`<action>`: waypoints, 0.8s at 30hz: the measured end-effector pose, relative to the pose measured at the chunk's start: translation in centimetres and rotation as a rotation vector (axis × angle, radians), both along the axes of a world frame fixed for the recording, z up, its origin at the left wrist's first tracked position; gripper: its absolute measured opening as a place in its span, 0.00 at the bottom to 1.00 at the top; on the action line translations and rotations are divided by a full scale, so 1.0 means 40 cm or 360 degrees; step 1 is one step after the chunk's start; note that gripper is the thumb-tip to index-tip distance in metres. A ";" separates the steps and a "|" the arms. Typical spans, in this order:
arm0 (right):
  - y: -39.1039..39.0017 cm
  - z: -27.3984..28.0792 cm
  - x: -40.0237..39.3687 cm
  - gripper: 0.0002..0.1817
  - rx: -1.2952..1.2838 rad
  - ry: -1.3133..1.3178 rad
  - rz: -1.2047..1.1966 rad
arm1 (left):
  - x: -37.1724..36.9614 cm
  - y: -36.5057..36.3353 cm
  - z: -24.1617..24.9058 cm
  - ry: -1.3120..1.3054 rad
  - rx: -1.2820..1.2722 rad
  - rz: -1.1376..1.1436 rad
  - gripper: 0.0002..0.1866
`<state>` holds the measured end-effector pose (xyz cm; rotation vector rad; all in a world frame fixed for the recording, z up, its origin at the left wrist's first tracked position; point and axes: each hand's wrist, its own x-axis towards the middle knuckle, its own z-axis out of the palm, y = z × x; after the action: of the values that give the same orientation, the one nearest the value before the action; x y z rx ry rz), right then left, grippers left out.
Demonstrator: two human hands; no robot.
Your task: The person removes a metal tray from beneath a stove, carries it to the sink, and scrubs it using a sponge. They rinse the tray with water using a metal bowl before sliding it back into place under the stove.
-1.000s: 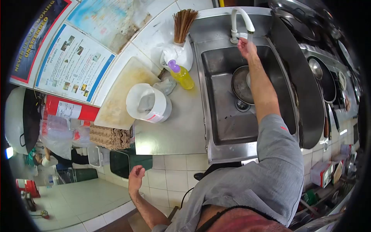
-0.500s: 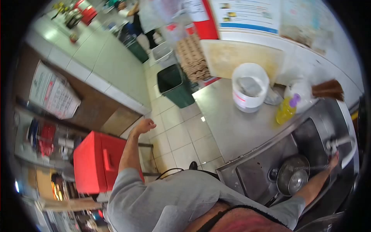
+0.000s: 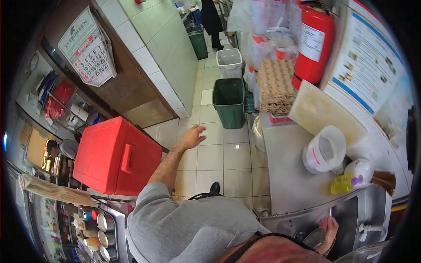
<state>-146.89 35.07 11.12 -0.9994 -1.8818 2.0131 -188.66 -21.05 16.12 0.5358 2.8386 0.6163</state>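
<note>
My left hand point(image 3: 193, 136) is held out over the tiled floor with its fingers loosely bent and apart, and nothing is in it. Beside it stands a red cooler box point(image 3: 118, 158). Over the metal sink point(image 3: 346, 219) is my right hand point(image 3: 329, 229), fingers slightly curled, with nothing visible in it. A round metal pan point(image 3: 313, 239) lies in the sink just left of my right wrist, partly hidden by my body. The white faucet point(image 3: 370, 231) is to the right, apart from my hand.
On the steel counter point(image 3: 285, 171) stand a white bucket point(image 3: 323, 151), a yellow soap bottle point(image 3: 344, 183) and a brown brush point(image 3: 383, 181). Egg trays point(image 3: 276, 85) and a fire extinguisher point(image 3: 313, 46) are behind. A green bin point(image 3: 229, 105) stands on the floor; another person point(image 3: 210, 19) is farther back.
The view has swung left. My right hand has come off the faucet and moved left, over the sink beside the pan. My left hand is still stretched out with nothing in it.
</note>
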 end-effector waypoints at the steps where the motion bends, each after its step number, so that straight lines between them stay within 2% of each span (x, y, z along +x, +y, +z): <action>1: -0.083 0.044 -0.089 0.18 -0.0007 0.0371 0.0098 | -0.011 0.018 0.017 0.0188 0.0101 -0.0113 0.22; 2: -0.177 0.093 -0.206 0.20 -0.0014 0.0741 0.0214 | -0.025 0.038 0.034 0.0381 0.0205 -0.0210 0.25; 4: -0.333 0.084 -0.463 0.30 0.0025 0.1023 0.0427 | -0.033 0.092 0.103 0.0843 0.0345 -0.0477 0.33; 5: -0.452 0.127 -0.605 0.35 -0.0088 0.1246 0.0611 | -0.051 0.103 0.126 0.0876 0.0426 -0.0647 0.38; 6: -0.548 0.116 -0.737 0.38 -0.0343 0.1207 0.0626 | -0.061 0.109 0.155 0.0938 0.0462 -0.0828 0.42; 7: -0.674 0.151 -0.852 0.42 -0.0503 0.1233 0.0818 | -0.069 0.103 0.173 0.1035 0.0378 -0.0946 0.44; 9: -0.898 0.138 -1.061 0.46 -0.1314 0.1332 0.0965 | -0.102 0.070 0.195 0.1090 0.0281 -0.1173 0.46; 10: -0.995 0.168 -1.128 0.46 -0.1329 0.1304 0.1021 | -0.128 0.038 0.201 0.1034 0.0280 -0.1263 0.46; 12: -1.168 0.213 -1.239 0.50 -0.2139 0.1205 0.1536 | -0.205 -0.056 0.195 0.1158 0.0268 -0.1029 0.44; 14: -1.279 0.230 -1.357 0.52 -0.2044 0.1089 0.1580 | -0.303 -0.155 0.175 0.1288 0.0228 -0.0786 0.42; 16: -1.375 0.234 -1.453 0.52 -0.1968 0.0638 0.1494 | -0.398 -0.257 0.132 0.1123 0.0085 -0.0625 0.33; 17: -1.424 0.242 -1.491 0.45 -0.1875 0.0633 0.1726 | -0.434 -0.307 0.108 0.1113 0.0070 -0.0537 0.33; 18: -1.481 0.243 -1.525 0.45 -0.1895 0.0574 0.1796 | -0.469 -0.358 0.091 0.1150 -0.0036 -0.0414 0.27; 19: -1.536 0.242 -1.556 0.39 -0.1477 0.0450 0.1609 | -0.501 -0.408 0.078 0.1183 -0.0143 -0.0295 0.22; 20: -1.586 0.238 -1.590 0.32 -0.1055 0.0350 0.1414 | -0.530 -0.451 0.062 0.1176 -0.0165 -0.0224 0.22; 21: -1.629 0.184 -1.645 0.20 -0.0781 0.0382 0.1348 | -0.557 -0.487 0.048 0.1074 -0.0006 -0.0056 0.20; 22: -1.674 0.193 -1.670 0.20 -0.0790 0.0368 0.1404 | -0.583 -0.520 0.046 0.0978 0.0154 0.0103 0.17; 24: -1.758 0.209 -1.713 0.15 -0.0315 0.0450 0.1517 | -0.635 -0.591 0.040 0.1017 0.0138 0.0207 0.14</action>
<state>-215.42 -35.25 19.47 0.2734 -2.2337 2.6470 -214.06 -44.69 17.72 0.6638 3.4808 0.6927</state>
